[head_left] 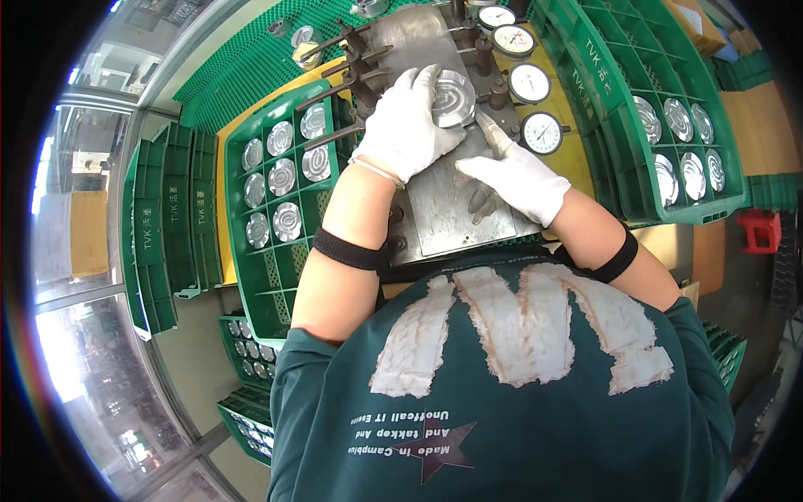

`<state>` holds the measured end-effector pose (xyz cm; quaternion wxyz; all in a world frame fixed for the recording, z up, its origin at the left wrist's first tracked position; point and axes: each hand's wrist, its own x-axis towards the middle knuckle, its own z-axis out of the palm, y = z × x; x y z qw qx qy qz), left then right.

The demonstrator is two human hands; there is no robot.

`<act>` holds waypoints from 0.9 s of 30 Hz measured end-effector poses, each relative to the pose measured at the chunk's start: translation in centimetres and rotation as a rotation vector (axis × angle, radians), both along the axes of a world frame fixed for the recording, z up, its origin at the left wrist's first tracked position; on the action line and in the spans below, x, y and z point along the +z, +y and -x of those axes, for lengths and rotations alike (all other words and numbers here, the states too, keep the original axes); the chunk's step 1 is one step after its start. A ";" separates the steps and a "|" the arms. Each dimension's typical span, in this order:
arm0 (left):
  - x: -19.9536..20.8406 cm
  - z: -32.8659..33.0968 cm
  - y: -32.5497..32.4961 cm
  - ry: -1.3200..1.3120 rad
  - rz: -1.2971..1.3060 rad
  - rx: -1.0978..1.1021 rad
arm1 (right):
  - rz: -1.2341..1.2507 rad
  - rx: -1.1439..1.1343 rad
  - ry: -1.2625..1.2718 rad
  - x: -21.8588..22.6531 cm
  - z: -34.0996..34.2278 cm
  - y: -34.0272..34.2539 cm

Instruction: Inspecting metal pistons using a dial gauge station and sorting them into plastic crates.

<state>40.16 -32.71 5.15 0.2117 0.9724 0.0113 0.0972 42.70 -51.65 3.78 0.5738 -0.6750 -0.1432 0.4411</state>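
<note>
A round silvery metal piston [454,99], with a ringed and recessed top, sits on the flat steel plate [456,205] of a bench fixture. My left hand [400,127], in a white glove, is closed around its left side, fingers at the far edge and thumb at the near edge. My right hand [525,182], also gloved in white, lies to the lower right. Its index finger reaches up to the piston's right edge, while the thumb stands apart over the plate. The undersides of both hands are hidden.
Dark clamp posts [361,88] with rods flank the plate's left; several dial gauges [541,132] line its right. Green divided crates with pistons stand left [251,284] and right [703,209]. Stacked green crates [150,243] lean farther left. A red stool [759,231] is at far right.
</note>
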 end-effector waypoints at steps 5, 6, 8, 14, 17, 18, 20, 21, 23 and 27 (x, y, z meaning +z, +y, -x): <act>-0.1 0.3 0.0 -0.024 0.002 -0.008 | -0.025 -0.003 -0.082 -0.8 0.5 -0.3; -0.2 0.2 0.2 -0.024 0.002 -0.008 | -0.053 -0.020 -0.019 -0.4 0.6 -0.3; -0.2 0.0 0.4 -0.035 0.007 -0.033 | -0.080 -0.040 0.045 0.1 0.6 -0.3; 0.3 -0.2 0.0 -0.003 0.026 -0.001 | 0.007 -0.015 0.087 0.4 0.2 -0.3; 0.3 0.0 -0.1 0.001 0.008 0.019 | 0.031 -0.036 -0.128 -0.2 0.3 -0.1; 0.3 0.0 0.0 0.003 0.008 0.020 | 0.028 -0.037 -0.060 0.2 0.3 0.0; 0.0 -0.1 0.1 -0.009 0.014 0.010 | 0.026 -0.043 0.008 0.2 0.3 0.0; -0.1 -0.1 0.1 -0.009 0.014 0.009 | 0.035 -0.035 -0.065 -0.1 0.2 -0.1; -0.2 -0.2 0.2 -0.019 0.020 0.002 | 0.045 -0.028 -0.138 -0.3 0.2 -0.1; -0.4 -0.3 0.2 -0.016 0.003 0.010 | -0.031 -0.053 -0.005 0.2 0.3 0.1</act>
